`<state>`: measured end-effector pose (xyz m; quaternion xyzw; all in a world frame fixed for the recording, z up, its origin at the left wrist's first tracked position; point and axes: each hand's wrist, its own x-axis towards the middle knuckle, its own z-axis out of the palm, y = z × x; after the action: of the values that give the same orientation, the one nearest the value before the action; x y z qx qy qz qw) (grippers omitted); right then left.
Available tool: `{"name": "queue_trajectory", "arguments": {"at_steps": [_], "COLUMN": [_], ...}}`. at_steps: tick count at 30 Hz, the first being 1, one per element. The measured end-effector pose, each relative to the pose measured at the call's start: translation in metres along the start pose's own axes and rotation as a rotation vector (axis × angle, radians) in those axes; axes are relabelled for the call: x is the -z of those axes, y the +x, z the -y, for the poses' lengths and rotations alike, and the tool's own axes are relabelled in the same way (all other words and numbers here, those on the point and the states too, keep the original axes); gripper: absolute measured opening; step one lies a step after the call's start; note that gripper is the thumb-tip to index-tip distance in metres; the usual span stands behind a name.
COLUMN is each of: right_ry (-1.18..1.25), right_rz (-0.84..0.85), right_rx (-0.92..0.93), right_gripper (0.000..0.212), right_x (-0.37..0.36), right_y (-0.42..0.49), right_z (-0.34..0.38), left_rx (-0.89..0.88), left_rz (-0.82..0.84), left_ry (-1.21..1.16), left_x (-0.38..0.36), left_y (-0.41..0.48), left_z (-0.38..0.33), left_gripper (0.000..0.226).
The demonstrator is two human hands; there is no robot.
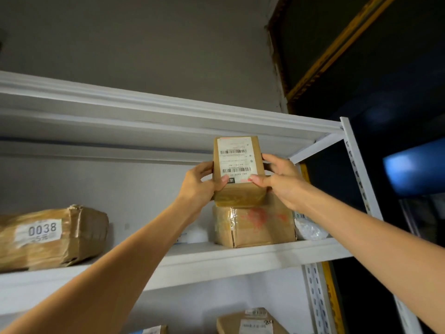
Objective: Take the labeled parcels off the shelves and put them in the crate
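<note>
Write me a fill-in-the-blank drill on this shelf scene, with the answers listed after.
The left hand and right hand hold one small parcel whose white label shows two ____.
Below it on the shelf stands a bigger box with ____ markings on its front.
The crumpled parcel at the far left carries the number ____.
Missing words: barcodes; red; 0038.

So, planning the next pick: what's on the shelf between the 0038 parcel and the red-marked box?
Head view: a white packet, partly hidden by the left arm; otherwise bare shelf.
</note>
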<state>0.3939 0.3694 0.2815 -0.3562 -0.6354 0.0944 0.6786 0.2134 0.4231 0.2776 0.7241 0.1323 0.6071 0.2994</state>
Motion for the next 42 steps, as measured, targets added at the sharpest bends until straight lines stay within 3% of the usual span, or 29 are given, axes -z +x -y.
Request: {"name": "queue_trajectory", "arguments": {"at_steps": [7, 11, 16, 21, 26, 29, 31, 34, 37, 40, 42], "right_ry": [-0.058, -0.14, -0.048, 0.068, 0.486, 0.69, 0.706, 0.603, 0.453, 0.391, 0.375], "right_rz": [-0.003, -0.02, -0.116, -0.046, 0.072, 0.118, 0.122, 0.088, 0.041, 0.116, 0.167], "right_rx": [-0.024, -0.004, 0.139, 0.155, 0.05, -0.029, -0.057, -0.068, -0.04, 0.04, 0.095], "right_gripper": [0.103, 0.081, 0.068, 0.065, 0.037, 0.038, 0.036, 0.03, 0.033, 0.044, 0.049], "right_x": [-0.048, -0.067, -0.085, -0.09, -0.091, -0.096, -0.097, -0.099, -0.099, -0.094, -0.093], "right_y": [-0.029, -0.031, -0.048, -0.045, -0.036, -0.033, -0.031, -0.031, -0.038, -0.046, -0.051], "right_z": [-0.002, 0.002, -0.008, -0.016, -0.033, -0.038, -0.035, -0.024, -0.007, 0.006, 0.01], "left_rx": [-0.02, 0.024, -0.008, -0.063, -0.222, -0.343, -0.387, -0.313, -0.074, -0.003, 0.075], "left_rz": [-0.09, -0.093, -0.082, -0.103, -0.037, 0.015, 0.002, -0.021, 0.022, 0.18, 0.179], "left_ry": [-0.127, -0.196, -0.264, -0.12, 0.194, 0.409, 0.497, 0.512, 0.242, -0.195, -0.384], "left_x": [0.042, 0.07, 0.081, 0.085, 0.086, 0.082, 0.08, 0.085, 0.099, 0.121, 0.128], "left_y": [-0.042, -0.055, -0.078, -0.088, -0.088, -0.086, -0.085, -0.082, -0.079, -0.074, -0.073], "left_z": [0.008, 0.004, 0.015, 0.022, 0.002, -0.011, -0.015, -0.016, -0.017, -0.008, -0.003], "left_gripper": [0.06, 0.101, 0.093, 0.088, 0.103, 0.112, 0.118, 0.125, 0.113, 0.07, 0.063]}}
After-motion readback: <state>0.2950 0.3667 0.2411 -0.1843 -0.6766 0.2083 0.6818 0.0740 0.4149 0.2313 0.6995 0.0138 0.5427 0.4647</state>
